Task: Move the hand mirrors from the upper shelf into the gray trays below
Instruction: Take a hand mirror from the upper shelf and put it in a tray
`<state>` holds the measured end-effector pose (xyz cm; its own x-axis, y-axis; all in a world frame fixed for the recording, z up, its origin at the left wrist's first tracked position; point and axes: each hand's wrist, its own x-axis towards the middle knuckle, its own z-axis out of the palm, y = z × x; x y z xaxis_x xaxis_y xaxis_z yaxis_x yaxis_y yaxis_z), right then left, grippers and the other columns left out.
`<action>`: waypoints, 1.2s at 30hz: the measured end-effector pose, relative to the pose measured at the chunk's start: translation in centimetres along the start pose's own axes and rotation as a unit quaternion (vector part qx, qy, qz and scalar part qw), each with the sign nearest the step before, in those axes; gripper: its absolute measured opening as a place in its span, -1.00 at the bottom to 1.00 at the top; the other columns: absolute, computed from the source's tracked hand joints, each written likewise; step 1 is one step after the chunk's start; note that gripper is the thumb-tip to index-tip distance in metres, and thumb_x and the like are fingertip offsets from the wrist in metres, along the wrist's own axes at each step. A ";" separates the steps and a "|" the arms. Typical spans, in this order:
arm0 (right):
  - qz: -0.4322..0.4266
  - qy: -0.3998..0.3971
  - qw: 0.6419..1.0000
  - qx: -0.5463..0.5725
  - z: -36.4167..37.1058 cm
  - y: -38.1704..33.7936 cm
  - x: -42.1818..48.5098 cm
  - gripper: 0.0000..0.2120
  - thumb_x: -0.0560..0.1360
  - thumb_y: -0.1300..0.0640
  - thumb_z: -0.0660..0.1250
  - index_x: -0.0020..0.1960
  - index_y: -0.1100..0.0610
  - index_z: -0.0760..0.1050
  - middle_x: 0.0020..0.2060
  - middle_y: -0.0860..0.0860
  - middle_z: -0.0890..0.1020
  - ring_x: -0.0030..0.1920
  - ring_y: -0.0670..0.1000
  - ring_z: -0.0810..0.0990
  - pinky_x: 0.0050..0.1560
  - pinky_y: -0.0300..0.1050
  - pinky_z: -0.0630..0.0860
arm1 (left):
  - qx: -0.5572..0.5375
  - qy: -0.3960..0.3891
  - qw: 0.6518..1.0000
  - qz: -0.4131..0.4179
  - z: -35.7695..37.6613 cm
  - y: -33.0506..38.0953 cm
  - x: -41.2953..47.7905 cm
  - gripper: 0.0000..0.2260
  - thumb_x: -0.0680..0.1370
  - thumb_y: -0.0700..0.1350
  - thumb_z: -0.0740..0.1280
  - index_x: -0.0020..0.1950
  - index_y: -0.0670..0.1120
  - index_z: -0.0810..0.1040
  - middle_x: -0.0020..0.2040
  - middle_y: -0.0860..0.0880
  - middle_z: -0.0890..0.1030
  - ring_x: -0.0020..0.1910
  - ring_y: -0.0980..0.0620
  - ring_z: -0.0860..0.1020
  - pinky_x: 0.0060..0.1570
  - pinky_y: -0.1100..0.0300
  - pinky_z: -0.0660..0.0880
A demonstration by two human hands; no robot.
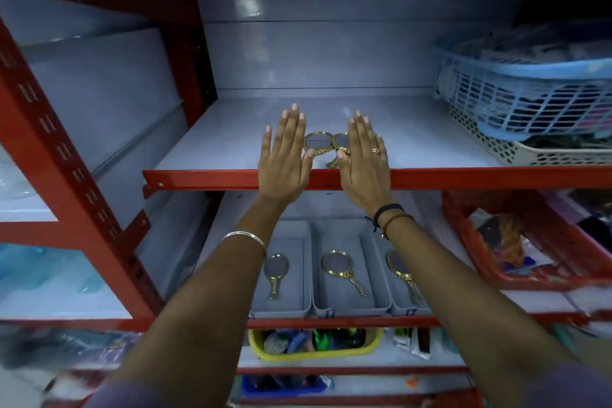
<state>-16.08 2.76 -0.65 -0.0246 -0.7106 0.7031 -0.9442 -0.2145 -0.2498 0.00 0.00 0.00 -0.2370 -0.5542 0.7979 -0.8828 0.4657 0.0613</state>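
Note:
Two gold-framed hand mirrors lie side by side on the upper shelf [430, 129], the left mirror [316, 141] and the right mirror [341, 141], their handles mostly hidden behind my thumbs. My left hand [284, 156] is flat and open just left of them, thumb touching the left mirror's rim. My right hand [364, 159] is flat and open on their right, thumb at the right mirror. Below stand three gray trays: the left tray [298, 232], the middle tray [371, 248] and the right tray [394, 305], each holding one gold mirror.
A blue mesh basket [530, 89] sits on a white perforated tray [530, 152] at the upper shelf's right. A red basket [463, 242] is right of the gray trays. A yellow bin [318, 354] of combs sits lower. Red uprights frame the left side.

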 end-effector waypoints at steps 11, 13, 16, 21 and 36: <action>0.224 -0.111 0.968 -0.019 0.9 -0.1 3.2 -0.53 0.53 0.04 0.17 0.36 0.26 0.30 0.28 0.20 0.40 0.30 0.19 0.34 0.28 0.07 0.34 | 0.057 -0.054 0.996 -0.029 2.6 -1.3 0.2 -0.46 0.60 0.07 -0.10 0.52 -0.16 0.13 0.54 -0.10 0.21 0.52 -0.02 0.16 0.48 0.19 -0.33; 0.290 -0.196 0.937 -0.018 0.8 -0.2 4.7 -0.49 0.52 0.01 0.23 0.39 0.22 0.28 0.33 0.19 0.36 0.36 0.19 0.30 0.33 0.08 0.31 | 0.061 -0.046 0.997 -0.026 2.9 -1.3 0.3 -0.46 0.57 0.04 -0.03 0.51 -0.17 0.14 0.53 -0.11 0.22 0.52 -0.03 0.18 0.50 0.13 -0.22; 0.333 -0.263 0.904 -0.057 0.8 -0.1 6.4 -0.53 0.50 0.10 0.30 0.37 0.17 0.33 0.33 0.16 0.40 0.35 0.16 0.35 0.32 0.03 0.33 | 0.054 -0.040 0.997 -0.029 2.9 -1.2 0.3 -0.45 0.56 0.04 -0.02 0.51 -0.17 0.15 0.53 -0.12 0.23 0.51 -0.04 0.19 0.50 0.13 -0.20; 0.346 -0.257 0.898 -0.086 0.8 0.3 7.6 -0.66 0.46 0.24 0.33 0.23 0.18 0.48 0.17 0.11 0.57 0.21 0.13 0.53 0.19 -0.04 0.44 | 0.057 -0.039 0.997 -0.034 2.9 -1.3 0.3 -0.45 0.56 0.03 0.00 0.50 -0.18 0.17 0.52 -0.12 0.25 0.51 -0.04 0.19 0.50 0.19 -0.29; 0.370 -0.219 0.801 0.416 -5.6 3.5 5.3 -0.81 0.50 0.10 0.36 -0.16 0.24 0.55 -0.39 0.02 0.38 -0.39 -0.06 0.30 -0.42 -0.23 0.25 | 0.055 -0.066 0.995 -0.053 2.8 -1.2 0.2 -0.45 0.54 0.00 0.01 0.51 -0.17 0.15 0.53 -0.11 0.22 0.51 -0.02 0.17 0.49 0.11 -0.09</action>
<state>-21.32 1.97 5.91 -0.1876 -0.9773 -0.0982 -0.1746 0.1316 -0.9758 -0.07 -2.57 -1.59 -0.1847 -0.6860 0.7038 -0.9434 0.3246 0.0688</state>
